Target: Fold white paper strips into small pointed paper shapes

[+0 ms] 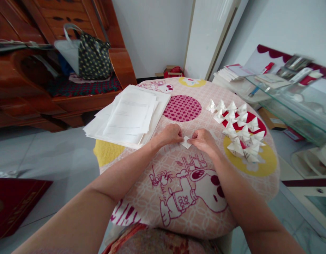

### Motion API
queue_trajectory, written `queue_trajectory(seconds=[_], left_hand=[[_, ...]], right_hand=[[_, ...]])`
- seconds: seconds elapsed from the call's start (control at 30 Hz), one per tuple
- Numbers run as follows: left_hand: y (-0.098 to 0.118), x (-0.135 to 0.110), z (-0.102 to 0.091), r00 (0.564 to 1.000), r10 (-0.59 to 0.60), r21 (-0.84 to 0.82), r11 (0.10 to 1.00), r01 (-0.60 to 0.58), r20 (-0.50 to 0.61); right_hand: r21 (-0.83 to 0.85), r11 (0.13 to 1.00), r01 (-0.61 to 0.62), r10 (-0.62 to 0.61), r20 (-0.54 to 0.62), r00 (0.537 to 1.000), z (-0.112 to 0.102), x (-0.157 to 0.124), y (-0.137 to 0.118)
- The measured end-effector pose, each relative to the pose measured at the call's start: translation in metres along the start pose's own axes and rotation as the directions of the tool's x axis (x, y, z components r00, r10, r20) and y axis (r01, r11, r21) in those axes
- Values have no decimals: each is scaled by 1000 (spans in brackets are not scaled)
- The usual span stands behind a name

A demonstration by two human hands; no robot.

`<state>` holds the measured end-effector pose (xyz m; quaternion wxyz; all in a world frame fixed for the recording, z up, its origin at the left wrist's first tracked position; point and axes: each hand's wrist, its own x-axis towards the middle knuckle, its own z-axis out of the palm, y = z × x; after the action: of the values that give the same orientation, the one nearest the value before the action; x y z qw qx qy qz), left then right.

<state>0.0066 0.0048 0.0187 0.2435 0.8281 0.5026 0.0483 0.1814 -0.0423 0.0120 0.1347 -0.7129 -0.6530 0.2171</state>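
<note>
Between my hands, a small folded white paper piece [186, 142] lies near the middle of the round table. My left hand [171, 134] pinches its left corner, fingers closed. On the opposite corner, my right hand [203, 140] is closed in a pinch too. Several folded paper shapes with pointed tips [231, 116] stand in rows on the right of the table, beyond my right hand. A stack of white paper sheets [128, 114], some with printed lines, rests at the left, past my left hand.
A pink patterned cloth [152, 183] with cartoon dogs covers the table. Close on the right stands a glass-topped shelf [292, 106] carrying papers and metal containers. A wooden bench [86, 102] holds a dark patterned bag [94, 56] at the back left. A red box [17, 204] sits lower left.
</note>
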Motion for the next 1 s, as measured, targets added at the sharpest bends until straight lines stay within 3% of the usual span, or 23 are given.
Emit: queue_trajectory(seconds=[0.13,0.3,0.4,0.6,1.0], left_hand=[[0,-1,0,1000,-1,8,1000,1,2],[-1,0,1,1000,4,4,1000,-4,3],[-1,0,0,1000,4,-6,1000,-4,4],[-2,-1,0,1000,-2,-34,999,2,1],[5,-2,3,999,-26,33,999,27,-36]], right_hand=[[60,998,-18,16,36,999,-2,3,3],[232,960,-155,122,150,981,-9,2,8],[319,931,-177,122,185,975,-10,0,10],[106,993,-48,48,-3,999,-1,2,8],[50,999,-4,5,-30,1000,0,1,5]])
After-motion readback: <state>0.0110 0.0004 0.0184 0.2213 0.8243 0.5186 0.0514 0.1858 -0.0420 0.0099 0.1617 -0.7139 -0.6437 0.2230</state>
